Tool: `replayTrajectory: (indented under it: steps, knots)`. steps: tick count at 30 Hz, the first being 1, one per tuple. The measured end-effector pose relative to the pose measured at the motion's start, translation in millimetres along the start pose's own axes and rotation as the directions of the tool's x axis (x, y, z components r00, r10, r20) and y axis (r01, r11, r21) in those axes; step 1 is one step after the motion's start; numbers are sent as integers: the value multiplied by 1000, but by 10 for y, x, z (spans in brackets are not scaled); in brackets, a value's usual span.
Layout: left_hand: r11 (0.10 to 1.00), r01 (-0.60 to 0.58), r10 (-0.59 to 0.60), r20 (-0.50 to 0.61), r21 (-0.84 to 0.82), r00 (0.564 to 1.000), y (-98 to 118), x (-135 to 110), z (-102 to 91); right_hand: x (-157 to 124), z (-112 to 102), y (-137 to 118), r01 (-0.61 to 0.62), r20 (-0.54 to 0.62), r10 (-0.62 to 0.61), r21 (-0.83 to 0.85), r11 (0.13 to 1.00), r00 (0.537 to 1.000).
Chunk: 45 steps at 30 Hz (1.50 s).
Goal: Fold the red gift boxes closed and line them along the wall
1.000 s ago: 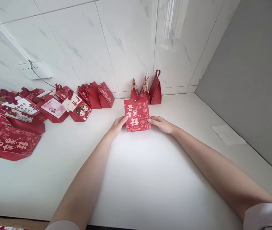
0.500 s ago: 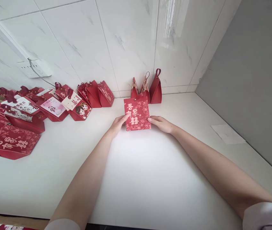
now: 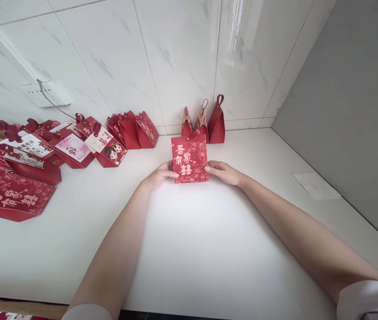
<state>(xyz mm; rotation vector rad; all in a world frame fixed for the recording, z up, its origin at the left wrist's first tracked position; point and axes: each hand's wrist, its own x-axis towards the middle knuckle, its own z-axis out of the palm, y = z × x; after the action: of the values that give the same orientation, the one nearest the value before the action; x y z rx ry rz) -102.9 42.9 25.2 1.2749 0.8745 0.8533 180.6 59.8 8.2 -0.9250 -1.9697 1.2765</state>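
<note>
A flat red paper gift bag with pale characters and a flower print lies on the white counter, a short way out from the tiled back wall. My left hand pinches its lower left edge, fingers curled. My right hand holds its right edge with fingertips pressed to it. Just behind the bag, three folded-up red bags with loop handles stand upright against the wall.
Several more red bags stand further left along the wall. A heap of flat red bags and printed cards covers the counter's left side, a large one nearest. A grey panel bounds the right. A wall socket has a cable.
My left hand has slid down from the bag's left side to its lower left corner and curled more. The bag and my right hand have barely moved.
</note>
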Motion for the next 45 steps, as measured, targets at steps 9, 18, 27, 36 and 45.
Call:
replayTrajectory:
  steps: [9,18,27,36,45]
  knots:
    - [998,-9,6,-54,-55,998,-17,-8,6,-2,3,-4,-10,5,10,0,1000,1000]
    - [973,-193,225,-328,126,918,-81,82,194,0,65,32,75,-86,-80,-50,996,993]
    - [705,-216,462,-205,676,863,-163,66,321,-114,344,-229,202,-412,-358,-375,904,838]
    - [760,-231,367,-108,607,924,-208,65,526,-152,391,-196,308,-302,-447,-411,858,842]
    - [880,-297,332,-34,371,943,-183,74,468,-39,280,-47,159,-1,-159,59,986,987]
